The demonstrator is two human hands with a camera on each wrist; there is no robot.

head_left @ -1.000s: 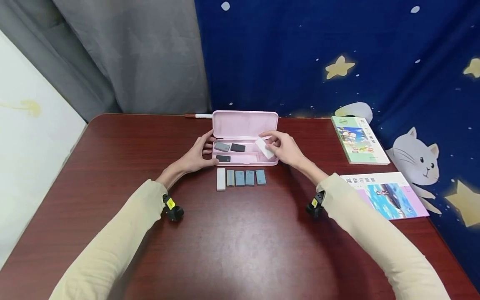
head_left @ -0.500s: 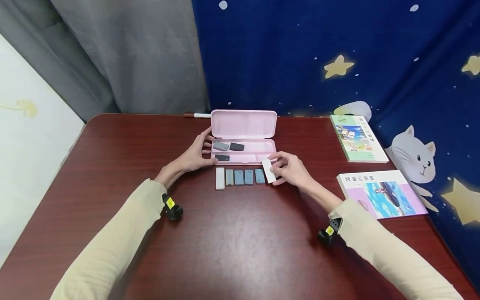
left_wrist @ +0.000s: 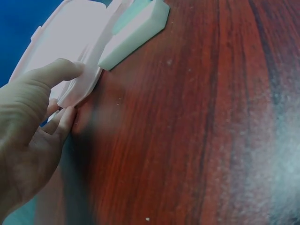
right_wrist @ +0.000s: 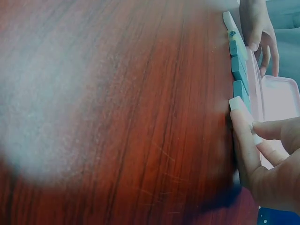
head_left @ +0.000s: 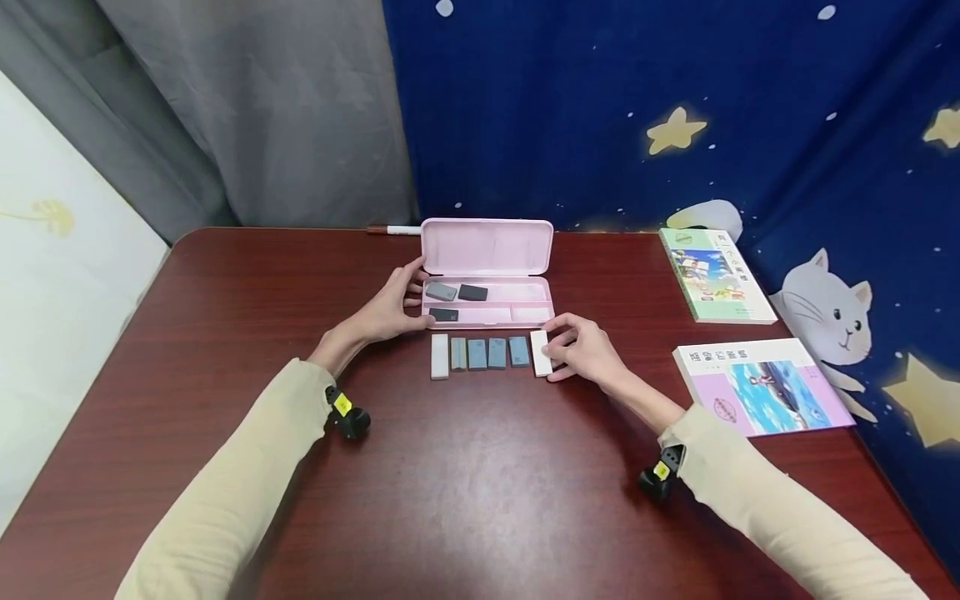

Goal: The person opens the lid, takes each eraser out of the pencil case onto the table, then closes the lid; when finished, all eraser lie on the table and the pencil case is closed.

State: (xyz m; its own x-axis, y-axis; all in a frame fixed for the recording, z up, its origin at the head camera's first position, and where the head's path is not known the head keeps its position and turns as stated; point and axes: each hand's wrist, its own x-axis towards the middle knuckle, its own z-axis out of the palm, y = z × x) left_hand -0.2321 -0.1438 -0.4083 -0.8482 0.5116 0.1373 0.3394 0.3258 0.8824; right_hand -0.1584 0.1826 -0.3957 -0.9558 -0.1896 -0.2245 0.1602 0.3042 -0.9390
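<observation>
An open pink pencil case point(head_left: 531, 290) stands on the table, its lid tipped up at the back. My left hand point(head_left: 385, 308) grips its left end; in the left wrist view the thumb point(left_wrist: 65, 70) lies over the rim and fingers are below. Inside, a grey eraser point(head_left: 441, 291) and a dark eraser point(head_left: 473, 292) sit in the back compartment, another dark eraser point(head_left: 444, 315) in the front. My right hand point(head_left: 588, 354) pinches a white eraser point(head_left: 540, 353) at the right end of a row before the case. Blue-grey erasers point(head_left: 477, 354) and another white eraser point(head_left: 439, 357) form the rest.
Two books lie at the right: a green-edged book point(head_left: 717, 279) at the back and a purple-and-white book point(head_left: 765, 387) nearer. A marker point(head_left: 397, 230) lies behind the case at the table's back edge. Curtains point(head_left: 525, 108) hang beyond the table point(head_left: 480, 492).
My right hand has brought the white eraser out of the case's right side, forward to the row's right end, and turned it nearly straight. My left hand has stayed on the case.
</observation>
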